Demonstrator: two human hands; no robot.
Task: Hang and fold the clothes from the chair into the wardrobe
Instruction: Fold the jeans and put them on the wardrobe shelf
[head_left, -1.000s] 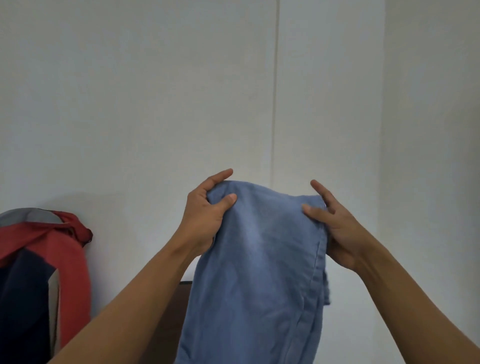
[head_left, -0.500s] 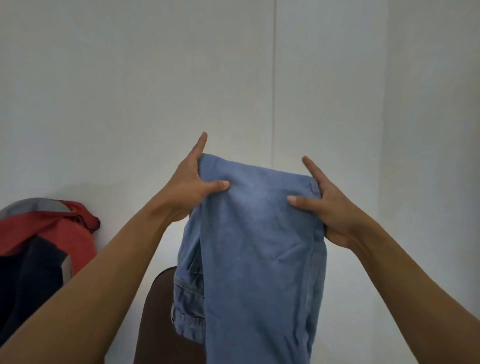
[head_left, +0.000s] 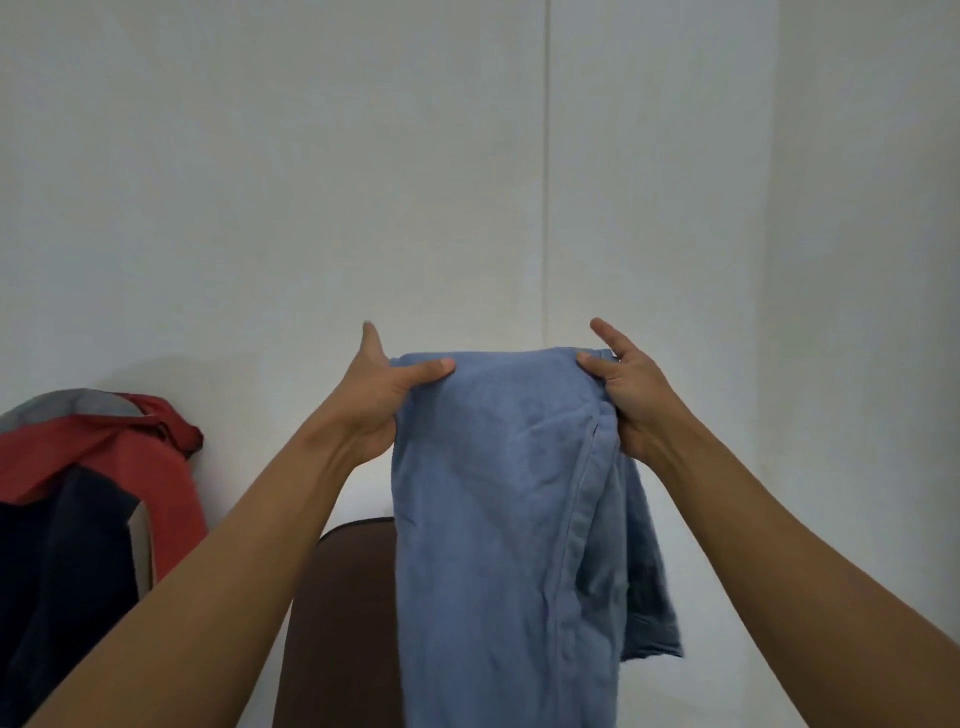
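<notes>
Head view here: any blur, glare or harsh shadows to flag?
Head view: dim, even light, no glare; a soft shadow on the wall above the red jacket; the raised fingertip of the left hand is slightly smeared; the jeans and right hand read sharp.

Low in front of you stands a brown chair (head_left: 348, 613); only its rounded back shows. At your left, a red, navy and grey garment (head_left: 78, 493) drapes over a support you cannot make out.
</notes>
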